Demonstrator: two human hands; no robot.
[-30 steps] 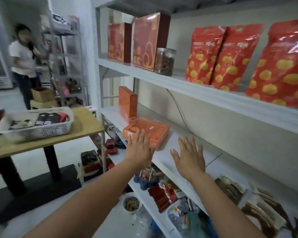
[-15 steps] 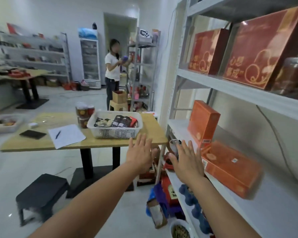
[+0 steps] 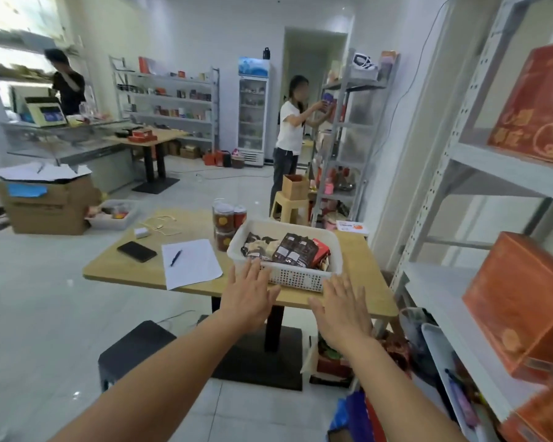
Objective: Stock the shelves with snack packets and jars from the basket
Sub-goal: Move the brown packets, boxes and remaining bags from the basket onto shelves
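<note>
Both hands, left hand (image 3: 249, 296) and right hand (image 3: 342, 309), are hovering flat-fingered, gripping nothing, just short of the white basket (image 3: 296, 277) of snack packets (image 3: 296, 252).

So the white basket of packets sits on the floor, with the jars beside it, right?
No: the basket sits up on the table, as the head view shows. The jars do stand beside it.

The basket (image 3: 296, 277) is sitting on the bench (image 3: 361, 272), with packets (image 3: 296, 253) lying in it and jars (image 3: 225, 218) standing just behind its left corner. Paper (image 3: 189, 266) and a phone (image 3: 137, 251) are lying to its left, and the shelves (image 3: 441, 282) are standing to the right.
</note>
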